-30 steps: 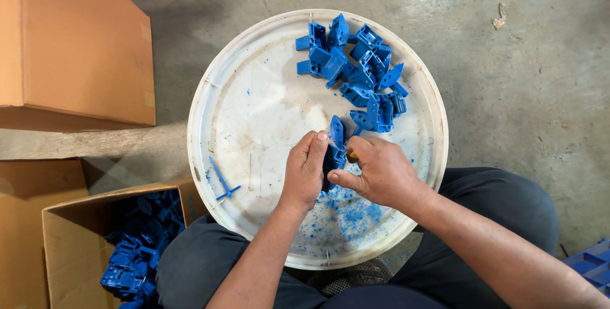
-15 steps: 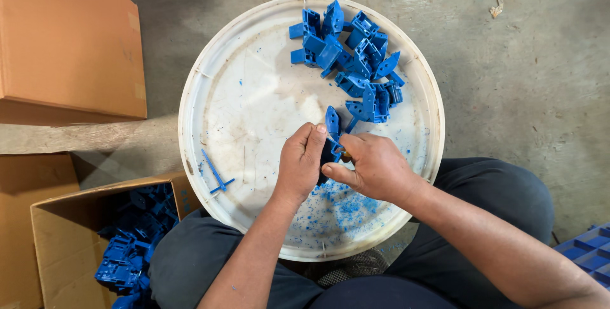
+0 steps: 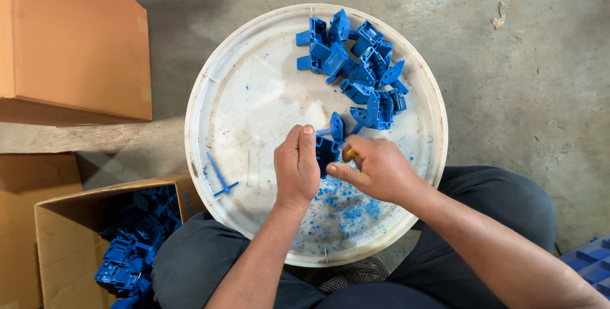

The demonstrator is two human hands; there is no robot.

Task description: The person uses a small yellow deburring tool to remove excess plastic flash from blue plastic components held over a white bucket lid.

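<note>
My left hand (image 3: 296, 167) pinches a blue plastic part (image 3: 328, 145) over the middle of a round white tray (image 3: 210, 125) that rests on my lap. My right hand (image 3: 376, 168) is closed around a small tool with a yellow tip (image 3: 350, 153) pressed against that same part. A pile of several similar blue parts (image 3: 359, 67) lies on the tray's far side. Blue shavings (image 3: 343, 204) are scattered on the tray just below my hands. A thin blue plastic strip (image 3: 218, 175) lies at the tray's left edge.
An open cardboard box (image 3: 57, 233) holding several blue parts (image 3: 130, 248) stands at the lower left. A closed cardboard box (image 3: 73, 42) sits at the upper left on the concrete floor (image 3: 527, 80). A blue crate corner (image 3: 591, 261) shows at the lower right.
Both hands stay on the blue part with only small shifts of the fingers. The view has shifted a little, so the tray sits slightly differently in the frame.
</note>
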